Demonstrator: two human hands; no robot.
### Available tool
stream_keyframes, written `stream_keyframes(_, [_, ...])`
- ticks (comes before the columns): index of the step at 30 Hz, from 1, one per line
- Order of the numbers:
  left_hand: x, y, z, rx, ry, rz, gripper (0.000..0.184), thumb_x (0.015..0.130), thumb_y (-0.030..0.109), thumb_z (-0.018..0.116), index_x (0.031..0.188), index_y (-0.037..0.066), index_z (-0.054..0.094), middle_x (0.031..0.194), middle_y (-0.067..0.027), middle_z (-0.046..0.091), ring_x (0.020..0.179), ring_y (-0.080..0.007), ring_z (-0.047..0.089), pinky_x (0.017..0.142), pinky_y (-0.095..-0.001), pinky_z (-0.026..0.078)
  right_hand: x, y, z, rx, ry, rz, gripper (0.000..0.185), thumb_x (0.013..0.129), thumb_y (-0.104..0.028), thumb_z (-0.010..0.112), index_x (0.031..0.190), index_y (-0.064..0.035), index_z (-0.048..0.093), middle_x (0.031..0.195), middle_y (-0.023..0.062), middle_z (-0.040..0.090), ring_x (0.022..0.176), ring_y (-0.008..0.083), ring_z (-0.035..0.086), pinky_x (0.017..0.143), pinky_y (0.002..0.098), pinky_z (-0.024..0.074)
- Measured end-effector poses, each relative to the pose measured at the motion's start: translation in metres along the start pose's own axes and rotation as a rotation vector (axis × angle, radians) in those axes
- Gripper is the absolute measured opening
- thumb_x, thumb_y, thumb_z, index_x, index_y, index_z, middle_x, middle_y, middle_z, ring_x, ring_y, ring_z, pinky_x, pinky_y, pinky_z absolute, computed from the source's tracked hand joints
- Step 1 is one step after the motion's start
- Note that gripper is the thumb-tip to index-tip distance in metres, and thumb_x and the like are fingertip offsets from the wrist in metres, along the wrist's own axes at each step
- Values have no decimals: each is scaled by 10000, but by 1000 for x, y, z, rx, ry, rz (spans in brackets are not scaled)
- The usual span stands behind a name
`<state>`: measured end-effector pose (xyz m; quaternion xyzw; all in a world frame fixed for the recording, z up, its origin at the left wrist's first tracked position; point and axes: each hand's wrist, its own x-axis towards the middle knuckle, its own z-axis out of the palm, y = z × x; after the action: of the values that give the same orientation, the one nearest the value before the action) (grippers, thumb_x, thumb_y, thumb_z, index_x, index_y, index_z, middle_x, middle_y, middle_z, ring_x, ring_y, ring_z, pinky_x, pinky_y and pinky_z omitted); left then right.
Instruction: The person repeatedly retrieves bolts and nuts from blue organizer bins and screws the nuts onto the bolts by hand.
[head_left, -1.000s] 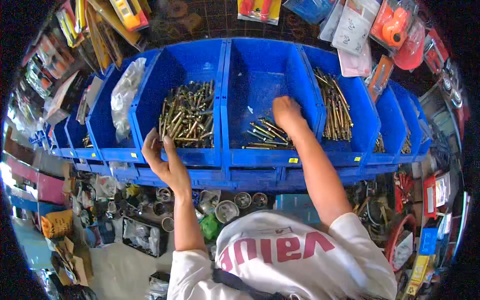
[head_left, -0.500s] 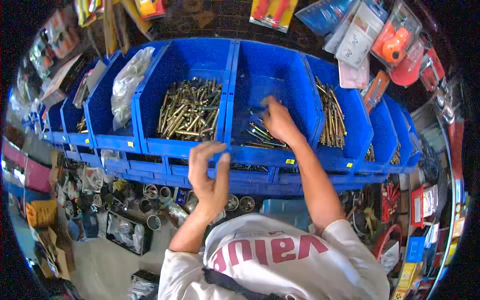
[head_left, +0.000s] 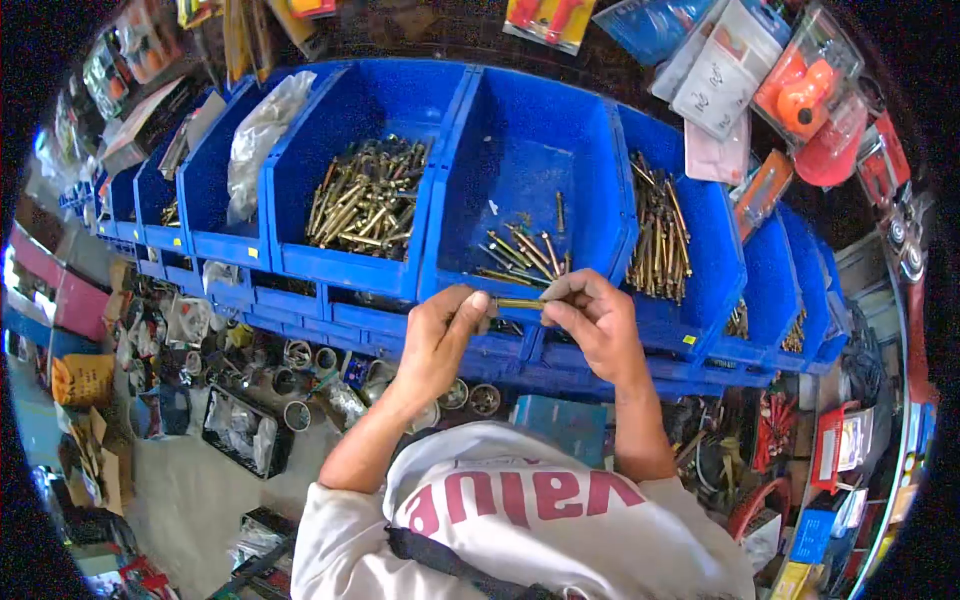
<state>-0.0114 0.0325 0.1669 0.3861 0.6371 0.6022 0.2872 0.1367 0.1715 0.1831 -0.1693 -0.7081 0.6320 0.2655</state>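
Note:
A slim brass-coloured anchor bolt lies level between my two hands, just in front of a blue bin. My left hand pinches its left end between thumb and fingers. At the other end, my right hand grips it with thumb and forefinger. Several similar bolts lie scattered at the front of that bin. Its neighbour on the left holds a big pile of thicker anchor bolts. Long bolts fill the bin on the right.
More blue bins curve away on both sides, one with a clear plastic bag. Packaged goods hang at the upper right. Below stand a black crate, several round tins and a red-edged box.
My right hand has come out of the middle bin toward me and now holds a bolt. My left hand has moved right and closed on the bolt's other end.

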Motion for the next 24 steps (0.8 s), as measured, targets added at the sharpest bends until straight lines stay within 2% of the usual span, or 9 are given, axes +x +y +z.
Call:
stream_keyframes(4, [-3, -8, 18, -10, 58, 254, 181, 899, 136, 545, 1025, 16, 595, 703, -17, 559, 651, -111, 497, 600, -259, 415, -5, 6, -13, 51, 9, 2, 96, 847, -51, 612, 913, -7, 557, 770, 30, 584, 689, 98, 563, 633, 236, 467])
stream_keyframes(6, [-8, -1, 22, -113, 48, 163, 225, 878, 110, 573, 1085, 22, 577, 785, -31, 583, 707, -109, 513, 648, -253, 431, -7, 9, -15, 58, 2, -10, 92, 846, -50, 611, 910, -10, 558, 768, 29, 585, 683, 98, 565, 625, 237, 468])
stream_keyframes(8, [-12, -1, 16, -45, -73, -55, 259, 860, 89, 592, 1111, 27, 574, 925, -67, 584, 787, -103, 514, 714, -253, 440, -8, 13, -17, 68, -16, -19, 88, 846, -49, 611, 907, -12, 560, 765, 28, 587, 676, 98, 566, 618, 238, 468])
stream_keyframes(10, [-12, -2, 15, 96, -103, -73, 304, 841, 78, 613, 1137, 28, 566, 988, -97, 583, 833, -132, 535, 746, -269, 450, -7, 17, -17, 87, -31, -43, 82, 848, -50, 609, 904, -13, 562, 760, 27, 588, 671, 97, 569, 609, 239, 470])
stream_keyframes(12, [-13, 1, 22, 238, 12, 422, 290, 837, 95, 623, 1117, 31, 581, 930, -111, 603, 810, -174, 566, 718, -289, 462, -6, 17, -18, 101, -39, -27, 82, 849, -51, 608, 904, -13, 562, 762, 29, 589, 670, 96, 569, 610, 239, 470])
stream_keyframes(16, [-22, 4, 25, 173, 30, 168, 261, 821, 111, 637, 1062, 17, 607, 901, -133, 619, 801, -231, 591, 721, -325, 470, -6, 20, -16, 116, -91, -16, 80, 852, -54, 607, 904, -12, 563, 768, 27, 592, 660, 93, 568, 607, 234, 470])
stream_keyframes(20, [-27, 7, 20, 394, -39, 190, 173, 829, 95, 611, 959, -18, 612, 864, -177, 614, 791, -340, 585, 695, -350, 466, -5, 25, -9, 131, -148, 29, 126, 839, -78, 635, 927, -10, 577, 782, 36, 598, 685, 96, 569, 618, 242, 473])
stream_keyframes(23, [-33, 3, 4, 379, 22, 56, 173, 836, 97, 605, 960, -24, 608, 840, -185, 614, 762, -330, 594, 679, -356, 464, -1, 20, -5, -102, -115, -92, 146, 824, -80, 648, 924, 2, 581, 805, 52, 607, 712, 112, 583, 634, 251, 480])
stream_keyframes(24, [-36, 10, -3, 376, 101, 6, 160, 853, 105, 596, 947, -24, 604, 767, -139, 604, 681, -232, 575, 627, -317, 450, 2, 12, -4, -240, -56, -229, 120, 825, -62, 638, 917, 1, 593, 799, 53, 589, 696, 113, 565, 623, 250, 462])
